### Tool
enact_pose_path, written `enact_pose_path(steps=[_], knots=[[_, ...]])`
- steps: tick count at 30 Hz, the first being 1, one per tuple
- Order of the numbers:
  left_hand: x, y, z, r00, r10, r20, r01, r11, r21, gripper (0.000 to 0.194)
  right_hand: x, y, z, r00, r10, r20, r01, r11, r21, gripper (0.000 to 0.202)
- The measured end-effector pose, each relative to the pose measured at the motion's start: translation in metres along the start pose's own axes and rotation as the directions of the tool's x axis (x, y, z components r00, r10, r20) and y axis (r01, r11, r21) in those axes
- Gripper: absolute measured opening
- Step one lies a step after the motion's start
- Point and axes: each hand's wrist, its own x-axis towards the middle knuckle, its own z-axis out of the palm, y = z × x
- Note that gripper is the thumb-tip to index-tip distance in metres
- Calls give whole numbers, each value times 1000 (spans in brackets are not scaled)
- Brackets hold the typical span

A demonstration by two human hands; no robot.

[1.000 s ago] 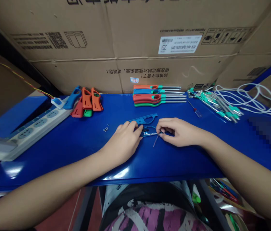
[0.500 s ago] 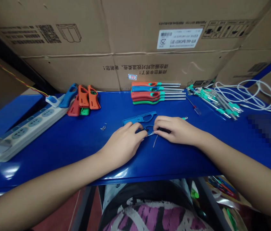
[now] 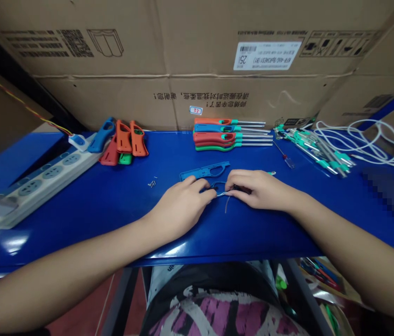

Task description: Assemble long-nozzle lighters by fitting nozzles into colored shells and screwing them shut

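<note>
Both hands pinch a partly hidden blue lighter casing half [image 3: 220,183] with thin wires [image 3: 222,193] along its near side. My left hand [image 3: 186,205] is closed on its left end. My right hand [image 3: 252,189] is closed farther right, fingertips at the wires, covering dark parts inside. A thin brown wire [image 3: 226,205] hangs toward me from between the hands. Out beyond my right hand shows a small green and metal tip [image 3: 271,173]. Just behind my fingers lies another blue casing half [image 3: 203,171], touched by neither hand as far as I can see.
Small screws [image 3: 152,184] lie left of my hands. Lighters [image 3: 214,137] are stacked behind, and coloured handle casings [image 3: 123,140] sit by a power strip [image 3: 46,179]. To the right are a screwdriver [image 3: 284,156], metal lighter tubes [image 3: 317,149] and a white cable [image 3: 378,126]. Cardboard [image 3: 113,98] stands behind.
The camera view has shifted slightly, so the whole scene sits a little to the right. Both hands keep nearly the same grip on the casing and wires.
</note>
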Motion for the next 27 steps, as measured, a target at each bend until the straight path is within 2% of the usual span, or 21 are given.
enact_pose_path(steps=[8,13,19,23,27], knots=[[0,0,0,1000,3,-1,-3,999,-35,29,2,4,3,998,7,-67,-2,997,78,12],[0,1,0,1000,-2,-2,2,1000,-20,27,-1,2,0,998,-45,-42,46,998,43,10],[0,0,1,1000,6,-26,-7,999,-39,26,-2,-1,0,997,-73,-2,71,983,-168,17],[1,-2,1,999,8,-35,-11,998,-68,27,-2,-4,1,991,-129,20,128,927,-352,20],[1,-3,2,999,24,-43,-27,997,-72,27,-3,-7,0,984,-148,96,176,862,-475,22]])
